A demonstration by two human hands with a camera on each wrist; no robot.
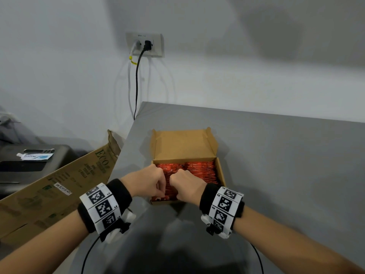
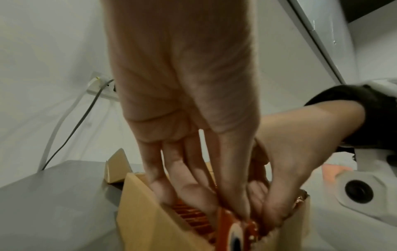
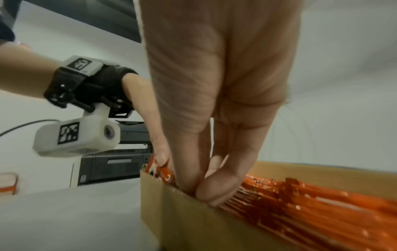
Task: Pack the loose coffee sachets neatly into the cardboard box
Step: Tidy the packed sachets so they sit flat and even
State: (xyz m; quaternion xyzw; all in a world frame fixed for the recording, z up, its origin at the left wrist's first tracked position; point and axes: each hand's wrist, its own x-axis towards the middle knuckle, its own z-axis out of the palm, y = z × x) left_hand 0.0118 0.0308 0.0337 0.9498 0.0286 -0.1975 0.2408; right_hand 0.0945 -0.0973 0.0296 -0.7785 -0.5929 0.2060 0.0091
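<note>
Cardboard box [image 1: 221, 171] on grey bench [image 1: 276, 155], lid open, packed with orange sachets [image 1: 201, 170] on edge in two rows.
Left hand [image 1: 147, 181] and right hand [image 1: 186, 184] reach into near end; fingers [image 3: 217, 188] of both pinch one sachet [image 2: 234, 237] against the front wall.

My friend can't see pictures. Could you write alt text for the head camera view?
Two bare hands, left hand and right hand, reach into an open cardboard box on a grey table, fingers curled onto upright orange coffee sachets. A wall socket with two cables is behind.
</note>
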